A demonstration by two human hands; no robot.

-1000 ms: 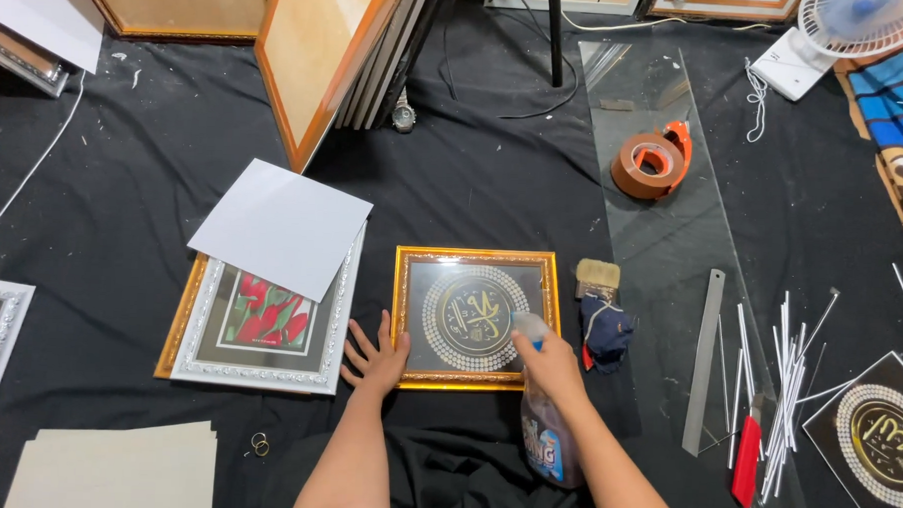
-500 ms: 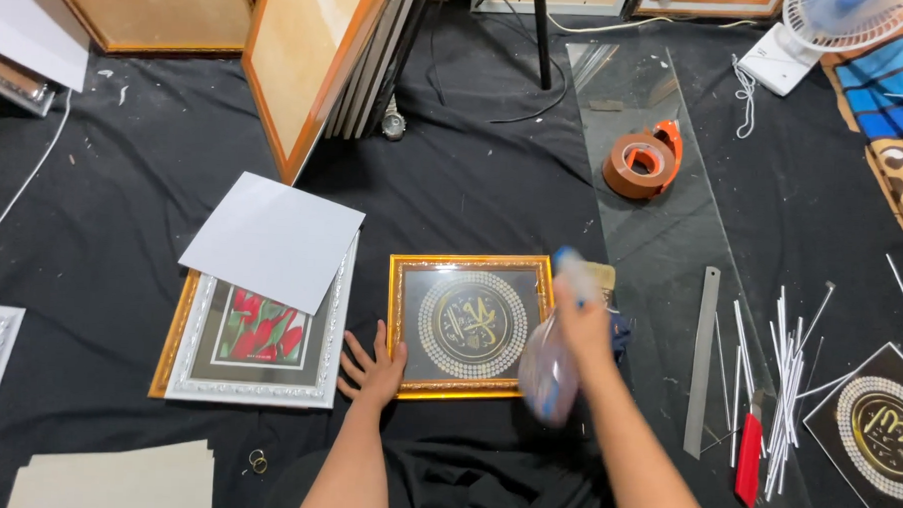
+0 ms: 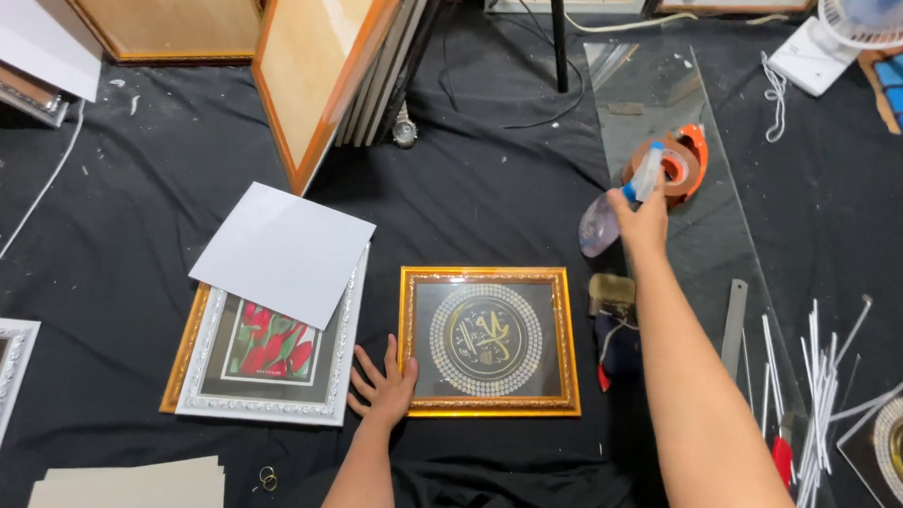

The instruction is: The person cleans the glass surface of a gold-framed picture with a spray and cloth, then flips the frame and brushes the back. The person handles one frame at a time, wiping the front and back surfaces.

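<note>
- The left hand point(image 3: 385, 387) lay flat and open on the black cloth point(image 3: 493, 205), fingers spread, gripping nothing; its thumb touched the lower left corner of the small gold-framed picture with a round gold-and-white medallion on a dark ground point(image 3: 488, 340).
- The right hand point(image 3: 641, 223) was stretched far forward and closed around a clear plastic spray bottle with a blue-and-white nozzle point(image 3: 618, 212), held above the cloth, well beyond the gold frame.
- The bottle hung just beside an orange tape dispenser with a brown roll point(image 3: 680, 164), which sat on a long clear sheet of glass point(image 3: 677, 92).
- Right of the gold frame lay a small brush with a pale wooden head point(image 3: 611, 293) on a dark rag.
- Left of the gold frame lay a white ornate frame holding a red flower print point(image 3: 268, 363), partly covered by a plain white card point(image 3: 281, 253).
- A metal ruler point(image 3: 734, 327) and a bundle of thin white sticks point(image 3: 817, 397) lay to the right of the arm.
</note>
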